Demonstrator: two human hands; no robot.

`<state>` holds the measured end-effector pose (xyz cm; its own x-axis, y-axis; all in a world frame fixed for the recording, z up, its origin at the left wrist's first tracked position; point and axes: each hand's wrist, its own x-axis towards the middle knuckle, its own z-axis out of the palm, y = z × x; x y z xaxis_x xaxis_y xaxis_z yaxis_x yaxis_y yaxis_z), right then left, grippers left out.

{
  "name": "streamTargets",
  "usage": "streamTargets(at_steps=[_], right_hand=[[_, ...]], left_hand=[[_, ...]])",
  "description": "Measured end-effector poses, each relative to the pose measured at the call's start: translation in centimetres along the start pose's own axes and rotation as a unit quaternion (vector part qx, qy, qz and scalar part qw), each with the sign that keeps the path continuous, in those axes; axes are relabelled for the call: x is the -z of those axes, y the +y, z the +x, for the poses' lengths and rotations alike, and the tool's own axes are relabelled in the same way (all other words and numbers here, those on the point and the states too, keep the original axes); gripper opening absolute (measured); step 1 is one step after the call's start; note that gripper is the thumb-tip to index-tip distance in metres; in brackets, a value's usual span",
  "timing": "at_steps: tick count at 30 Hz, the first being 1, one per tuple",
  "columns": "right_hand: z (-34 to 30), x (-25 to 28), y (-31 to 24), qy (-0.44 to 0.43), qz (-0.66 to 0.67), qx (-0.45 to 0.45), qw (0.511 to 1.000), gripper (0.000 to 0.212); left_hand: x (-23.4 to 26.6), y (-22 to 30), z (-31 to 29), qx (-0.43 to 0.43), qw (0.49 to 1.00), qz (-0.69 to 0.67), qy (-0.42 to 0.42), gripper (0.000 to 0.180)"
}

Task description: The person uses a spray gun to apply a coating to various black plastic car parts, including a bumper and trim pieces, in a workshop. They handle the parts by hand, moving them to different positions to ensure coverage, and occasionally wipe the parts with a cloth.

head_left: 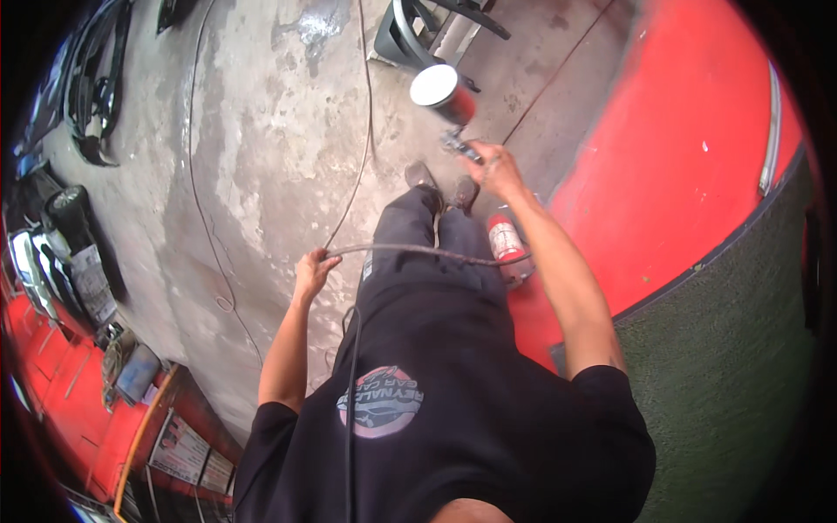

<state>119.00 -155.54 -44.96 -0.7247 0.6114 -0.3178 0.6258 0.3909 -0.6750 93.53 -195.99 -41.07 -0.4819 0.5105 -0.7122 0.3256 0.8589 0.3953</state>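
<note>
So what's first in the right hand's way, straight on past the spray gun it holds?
Beyond the spray gun, probably the black part near the top edge; depth unclear, so the right hand may pass above it.

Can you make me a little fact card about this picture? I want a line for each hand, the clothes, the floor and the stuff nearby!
Left hand: fingers around a dark hose
Right hand: holding a spray gun
Cup on the gun: red side, white top, a bit blurry
Hose path: across the front of the dark trousers
Top: black T-shirt, round picture on it
Floor: grey, patchy
By the legs: red canister, whitish label
Right side: big red surface
</note>
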Motion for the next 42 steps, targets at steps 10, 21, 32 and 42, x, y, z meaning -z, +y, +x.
streamTargets(at_steps=[10, 21, 32, 42], right_hand=[[-3.0, 2.3, 4.3, 0.022, -0.053, -0.063, 0.996, 0.030], [1.7, 10.4, -4.5, 0.291, 0.096, -0.122, 0.944, 0.030], [13.3, 4.3, -24.3, 0.452, 0.335, -0.127, 0.817, 0.038], [29.9, 7.5, -30.0, 0.479, 0.421, -0.097, 0.764, 0.038]], left_hand=[[-4.0, -3.8, -5.9, 0.011, 0.985, 0.058, 0.165, 0.045], [3.3, -15.3, 1.4, 0.110, 0.938, -0.225, 0.238, 0.042], [41.1, -15.7, 21.6, 0.003, 0.826, -0.433, 0.360, 0.028], [58.8, 7.0, 36.3, -0.225, 0.784, -0.477, 0.326, 0.040]])
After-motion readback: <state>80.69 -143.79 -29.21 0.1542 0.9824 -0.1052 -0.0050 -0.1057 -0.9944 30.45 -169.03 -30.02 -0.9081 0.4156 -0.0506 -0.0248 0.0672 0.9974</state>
